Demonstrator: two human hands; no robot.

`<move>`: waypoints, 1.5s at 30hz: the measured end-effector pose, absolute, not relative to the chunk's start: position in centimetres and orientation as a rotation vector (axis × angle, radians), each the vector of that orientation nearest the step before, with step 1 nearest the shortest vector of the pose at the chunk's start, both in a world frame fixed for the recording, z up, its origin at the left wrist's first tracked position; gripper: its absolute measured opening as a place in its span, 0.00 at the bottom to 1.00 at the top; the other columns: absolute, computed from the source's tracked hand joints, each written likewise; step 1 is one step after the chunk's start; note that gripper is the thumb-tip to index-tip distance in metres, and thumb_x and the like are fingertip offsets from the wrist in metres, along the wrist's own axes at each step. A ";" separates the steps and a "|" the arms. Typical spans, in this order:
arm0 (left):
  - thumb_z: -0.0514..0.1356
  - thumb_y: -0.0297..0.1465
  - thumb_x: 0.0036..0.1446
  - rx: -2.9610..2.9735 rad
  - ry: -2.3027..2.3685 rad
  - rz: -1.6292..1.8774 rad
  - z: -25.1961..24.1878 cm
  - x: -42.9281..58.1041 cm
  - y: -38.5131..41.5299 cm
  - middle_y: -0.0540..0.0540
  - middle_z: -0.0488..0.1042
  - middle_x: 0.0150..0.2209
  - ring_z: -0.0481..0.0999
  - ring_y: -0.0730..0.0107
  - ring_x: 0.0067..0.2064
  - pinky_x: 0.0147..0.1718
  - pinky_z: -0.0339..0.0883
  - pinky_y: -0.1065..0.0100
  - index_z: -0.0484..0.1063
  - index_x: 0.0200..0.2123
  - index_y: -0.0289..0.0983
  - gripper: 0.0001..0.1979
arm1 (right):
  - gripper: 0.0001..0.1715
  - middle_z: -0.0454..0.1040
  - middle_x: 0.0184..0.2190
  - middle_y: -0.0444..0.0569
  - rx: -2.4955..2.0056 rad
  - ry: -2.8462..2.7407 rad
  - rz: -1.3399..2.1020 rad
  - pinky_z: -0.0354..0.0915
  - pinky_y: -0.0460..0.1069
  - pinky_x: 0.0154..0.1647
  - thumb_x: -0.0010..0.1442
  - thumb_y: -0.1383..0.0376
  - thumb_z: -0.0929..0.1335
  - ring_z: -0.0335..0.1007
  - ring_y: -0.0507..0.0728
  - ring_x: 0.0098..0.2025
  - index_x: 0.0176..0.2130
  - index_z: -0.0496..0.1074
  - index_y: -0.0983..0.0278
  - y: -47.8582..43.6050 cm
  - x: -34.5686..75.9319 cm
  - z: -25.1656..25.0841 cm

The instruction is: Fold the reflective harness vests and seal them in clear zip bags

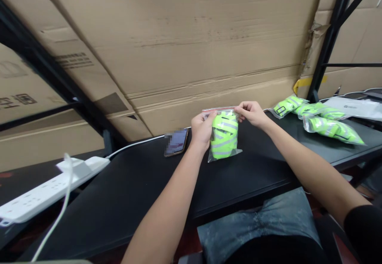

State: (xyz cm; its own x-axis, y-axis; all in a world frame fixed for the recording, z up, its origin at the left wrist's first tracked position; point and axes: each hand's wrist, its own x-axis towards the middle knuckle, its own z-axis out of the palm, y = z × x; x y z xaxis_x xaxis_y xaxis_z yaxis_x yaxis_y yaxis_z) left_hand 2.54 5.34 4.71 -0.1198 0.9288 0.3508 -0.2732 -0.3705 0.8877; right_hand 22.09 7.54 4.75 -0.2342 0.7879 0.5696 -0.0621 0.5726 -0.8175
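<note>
Pinched between left hand (203, 130) and right hand (250, 113): top edge of zip bag (223, 153) holding neon reflective fabric (224, 130), upright over black counter (140, 184). Risk: smooth bag slipping from grip; uneven pull splitting seal (217, 109).

Inventory: one left hand (203, 129) and one right hand (252, 113), both on one zip bag of neon-yellow reflective fabric (223, 136) at 12 o'clock. Three further zip bags (332, 130) lie at 2 o'clock. One smartphone (176, 142) lies at 11 o'clock. One white power strip (50, 188) lies at 9 o'clock.
</note>
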 end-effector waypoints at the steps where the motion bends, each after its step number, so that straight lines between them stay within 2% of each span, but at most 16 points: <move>1: 0.73 0.39 0.40 1.184 0.812 1.644 4.8 2.6 5.3 0.43 0.80 0.31 0.77 0.67 0.30 0.32 0.71 0.67 0.79 0.32 0.32 0.18 | 0.23 0.62 0.14 0.38 -0.596 -1.596 0.926 0.60 0.48 0.24 0.54 0.50 0.75 0.61 0.49 0.19 0.24 0.67 0.62 7.6 22.1 4.7; 3: 0.74 0.38 0.38 1.142 0.788 1.634 4.8 2.6 5.3 0.43 0.80 0.30 0.77 0.67 0.30 0.32 0.71 0.67 0.79 0.31 0.32 0.19 | 0.24 0.61 0.14 0.37 -0.579 -1.544 0.976 0.61 0.48 0.24 0.52 0.48 0.75 0.60 0.49 0.18 0.23 0.67 0.62 7.4 21.9 4.7; 5: 0.75 0.38 0.37 1.086 0.780 1.636 4.6 2.7 5.3 0.43 0.80 0.30 0.78 0.66 0.29 0.32 0.71 0.66 0.79 0.31 0.32 0.19 | 0.24 0.66 0.18 0.40 -0.579 -1.482 1.041 0.63 0.48 0.26 0.51 0.47 0.75 0.63 0.49 0.20 0.24 0.68 0.63 6.9 21.5 4.7; 8: 0.74 0.36 0.36 1.012 0.796 1.665 4.1 2.9 5.2 0.44 0.80 0.29 0.77 0.67 0.29 0.32 0.71 0.67 0.79 0.29 0.32 0.17 | 0.22 0.75 0.31 0.45 -0.546 -1.423 1.200 0.68 0.49 0.36 0.52 0.47 0.74 0.71 0.52 0.32 0.33 0.75 0.62 6.1 20.1 4.4; 10: 0.73 0.35 0.37 1.024 0.804 1.677 3.7 3.1 5.2 0.44 0.80 0.29 0.78 0.67 0.30 0.32 0.71 0.67 0.79 0.29 0.32 0.16 | 0.22 0.77 0.35 0.46 -0.551 -1.367 1.211 0.68 0.50 0.41 0.51 0.47 0.75 0.72 0.54 0.37 0.37 0.76 0.61 5.8 18.9 4.0; 14: 0.73 0.33 0.38 1.140 0.826 1.604 3.3 3.4 5.1 0.42 0.81 0.31 0.79 0.65 0.33 0.36 0.71 0.66 0.80 0.30 0.32 0.14 | 0.18 0.75 0.28 0.44 -0.699 -1.266 1.071 0.67 0.49 0.37 0.46 0.53 0.78 0.70 0.53 0.31 0.29 0.75 0.63 5.7 17.9 3.3; 19: 0.72 0.36 0.41 1.365 0.857 1.488 3.5 3.1 4.8 0.45 0.80 0.29 0.77 0.67 0.31 0.33 0.69 0.67 0.80 0.29 0.33 0.13 | 0.19 0.78 0.30 0.48 -0.771 -1.434 0.887 0.67 0.51 0.36 0.48 0.51 0.76 0.72 0.55 0.33 0.30 0.77 0.63 5.5 18.8 3.6; 24: 0.71 0.37 0.43 1.500 0.878 1.515 3.8 2.9 4.7 0.46 0.79 0.28 0.76 0.68 0.30 0.32 0.68 0.68 0.79 0.27 0.34 0.12 | 0.20 0.79 0.31 0.49 -0.797 -1.420 0.971 0.69 0.52 0.38 0.48 0.50 0.76 0.74 0.56 0.34 0.32 0.78 0.64 5.2 18.6 3.7; 29: 0.72 0.37 0.42 1.440 0.844 1.527 3.5 2.8 5.0 0.46 0.79 0.28 0.76 0.69 0.30 0.34 0.69 0.67 0.79 0.29 0.34 0.14 | 0.18 0.79 0.31 0.50 -0.744 -1.380 1.118 0.69 0.52 0.39 0.47 0.55 0.77 0.74 0.56 0.34 0.32 0.77 0.65 5.5 18.6 3.7; 32: 0.74 0.37 0.39 1.380 0.818 1.490 3.5 2.7 5.1 0.45 0.80 0.30 0.77 0.68 0.31 0.36 0.70 0.66 0.80 0.31 0.33 0.16 | 0.16 0.77 0.29 0.48 -0.731 -1.381 1.099 0.68 0.51 0.37 0.46 0.57 0.76 0.72 0.55 0.32 0.31 0.76 0.65 5.7 19.0 3.6; 36: 0.75 0.36 0.38 1.342 0.812 1.449 3.4 2.6 5.3 0.43 0.81 0.32 0.78 0.66 0.33 0.38 0.71 0.64 0.81 0.32 0.33 0.18 | 0.18 0.76 0.29 0.46 -0.738 -1.461 1.010 0.67 0.50 0.36 0.47 0.55 0.76 0.71 0.54 0.31 0.32 0.75 0.64 5.8 19.4 3.6; 40: 0.73 0.36 0.40 1.382 0.852 1.489 3.4 2.7 5.2 0.45 0.80 0.30 0.77 0.67 0.31 0.35 0.70 0.66 0.81 0.31 0.34 0.15 | 0.18 0.76 0.28 0.45 -0.741 -1.470 0.982 0.67 0.49 0.36 0.46 0.55 0.77 0.70 0.53 0.31 0.31 0.75 0.64 5.7 19.2 3.5; 45: 0.70 0.37 0.44 1.462 0.919 1.544 3.2 2.8 4.9 0.46 0.79 0.28 0.76 0.68 0.30 0.32 0.69 0.67 0.80 0.30 0.34 0.13 | 0.19 0.80 0.34 0.50 -0.757 -1.461 1.076 0.69 0.52 0.42 0.48 0.54 0.76 0.74 0.56 0.36 0.35 0.77 0.64 5.6 19.0 3.5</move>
